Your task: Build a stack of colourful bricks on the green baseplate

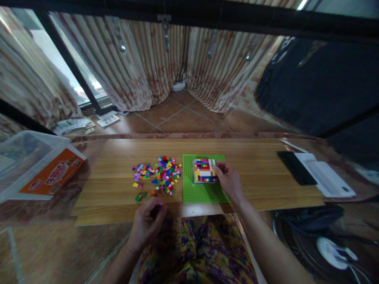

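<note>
A square block built of many-coloured toy bricks [204, 173] stands on a green studded baseplate [192, 195]. At its right edge is my right hand [231, 180], thumb and fingers pinched together against the upper right corner. Whatever is between those fingertips is too small to make out. My left hand [149, 221] hovers at the table's front edge, fingers curled in toward the thumb. It is nearest to the loose toy bricks [167, 173], which lie spread to the left of the baseplate. Any small thing inside its curled fingers is hidden.
The wooden table [254, 157] carries a black phone-like slab [296, 167] and a white flat object [334, 179] at its right end. A clear plastic bin [38, 134] with an orange label stands at left. Papers [74, 125] lie beyond, and curtains [148, 63] hang behind.
</note>
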A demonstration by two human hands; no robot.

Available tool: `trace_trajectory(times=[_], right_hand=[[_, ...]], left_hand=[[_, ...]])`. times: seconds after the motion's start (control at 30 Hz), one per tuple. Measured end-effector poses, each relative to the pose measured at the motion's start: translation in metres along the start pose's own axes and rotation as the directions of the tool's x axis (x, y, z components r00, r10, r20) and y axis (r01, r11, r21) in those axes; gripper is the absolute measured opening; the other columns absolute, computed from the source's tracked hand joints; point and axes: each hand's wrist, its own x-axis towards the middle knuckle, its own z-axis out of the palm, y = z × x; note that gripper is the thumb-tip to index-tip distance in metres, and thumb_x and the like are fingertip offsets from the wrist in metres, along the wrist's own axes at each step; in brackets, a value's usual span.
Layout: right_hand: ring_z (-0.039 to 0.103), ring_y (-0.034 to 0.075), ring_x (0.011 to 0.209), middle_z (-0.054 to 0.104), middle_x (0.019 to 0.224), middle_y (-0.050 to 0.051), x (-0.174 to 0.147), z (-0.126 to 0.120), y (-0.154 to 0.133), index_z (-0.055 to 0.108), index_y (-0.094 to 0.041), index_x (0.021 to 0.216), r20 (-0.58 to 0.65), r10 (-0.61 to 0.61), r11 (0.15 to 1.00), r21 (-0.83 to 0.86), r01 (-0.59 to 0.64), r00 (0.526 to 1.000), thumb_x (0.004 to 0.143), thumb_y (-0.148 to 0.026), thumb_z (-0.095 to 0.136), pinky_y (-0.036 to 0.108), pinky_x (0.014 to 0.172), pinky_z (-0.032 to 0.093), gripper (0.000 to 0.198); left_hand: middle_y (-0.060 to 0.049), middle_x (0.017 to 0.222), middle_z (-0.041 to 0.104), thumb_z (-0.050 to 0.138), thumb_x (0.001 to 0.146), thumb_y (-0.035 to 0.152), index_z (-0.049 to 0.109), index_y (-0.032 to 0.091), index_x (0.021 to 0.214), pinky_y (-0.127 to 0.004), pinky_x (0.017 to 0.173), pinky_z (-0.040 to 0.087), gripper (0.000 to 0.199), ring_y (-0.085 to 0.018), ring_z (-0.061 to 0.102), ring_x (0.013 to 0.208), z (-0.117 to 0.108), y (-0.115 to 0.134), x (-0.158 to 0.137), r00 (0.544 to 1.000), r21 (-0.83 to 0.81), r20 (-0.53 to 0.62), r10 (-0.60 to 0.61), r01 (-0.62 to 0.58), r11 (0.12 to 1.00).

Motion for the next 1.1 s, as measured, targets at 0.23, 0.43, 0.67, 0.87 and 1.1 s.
trace_trajectory(times=[0.23, 0.43, 0.67, 0.87, 1.1], right_hand=[[0.067, 0.019, 0.070, 0.074, 0.081, 0.006, 0.006, -0.003, 0.003, 0.068, -0.017, 0.091, 0.042, 0.081, 0.996, 0.041, -0.083, 0.996, 0.067, -0.056, 0.071, 0.034, 0.064, 0.054, 0.046], [0.065, 0.018, 0.067, 0.072, 0.074, 0.005, 0.009, -0.005, 0.006, 0.069, -0.014, 0.086, 0.074, 0.121, 0.990, 0.061, -0.126, 0.990, 0.068, -0.068, 0.067, 0.030, 0.062, 0.051, 0.057], [0.069, 0.022, 0.075, 0.075, 0.083, 0.008, 0.013, 0.001, 0.010, 0.072, -0.016, 0.089, 0.028, 0.083, 0.994, -0.072, -0.080, 0.996, 0.071, -0.063, 0.066, 0.034, 0.067, 0.053, 0.051], [0.068, 0.022, 0.077, 0.075, 0.087, 0.009, 0.010, 0.004, 0.016, 0.071, -0.014, 0.094, -0.023, 0.053, 0.993, -0.100, -0.055, 0.998, 0.073, -0.059, 0.064, 0.036, 0.072, 0.054, 0.051], [0.067, 0.022, 0.078, 0.074, 0.091, 0.012, -0.002, 0.013, 0.010, 0.069, -0.013, 0.102, -0.079, -0.002, 0.993, -0.117, -0.007, 0.997, 0.079, -0.056, 0.060, 0.035, 0.069, 0.053, 0.049]], left_hand=[[0.000, 0.073, 0.060, 0.056, 0.088, 0.027, 0.061, 0.019, 0.082, -0.022, 0.062, 0.045, 0.011, -0.012, 0.056, 0.066, -0.001, 0.002, 0.002, 0.999, 0.017, 0.001, 0.054, -0.054, 0.998], [0.001, 0.071, 0.060, 0.055, 0.088, 0.028, 0.061, 0.019, 0.080, -0.023, 0.062, 0.045, 0.013, -0.012, 0.056, 0.065, -0.002, 0.005, 0.004, 0.998, 0.049, 0.001, 0.070, -0.070, 0.996], [0.000, 0.071, 0.059, 0.054, 0.089, 0.030, 0.060, 0.019, 0.079, -0.022, 0.062, 0.045, 0.016, -0.012, 0.056, 0.065, -0.002, 0.005, 0.004, 0.998, 0.050, 0.003, 0.068, -0.068, 0.996], [0.000, 0.073, 0.060, 0.055, 0.088, 0.028, 0.060, 0.019, 0.081, -0.022, 0.062, 0.046, 0.013, -0.013, 0.057, 0.066, 0.000, 0.003, 0.002, 0.999, 0.037, -0.004, 0.047, -0.047, 0.998], [-0.001, 0.073, 0.062, 0.055, 0.088, 0.029, 0.060, 0.019, 0.080, -0.022, 0.063, 0.047, 0.013, -0.013, 0.059, 0.067, 0.001, 0.008, 0.003, 1.000, 0.059, -0.017, 0.015, -0.014, 0.998]])
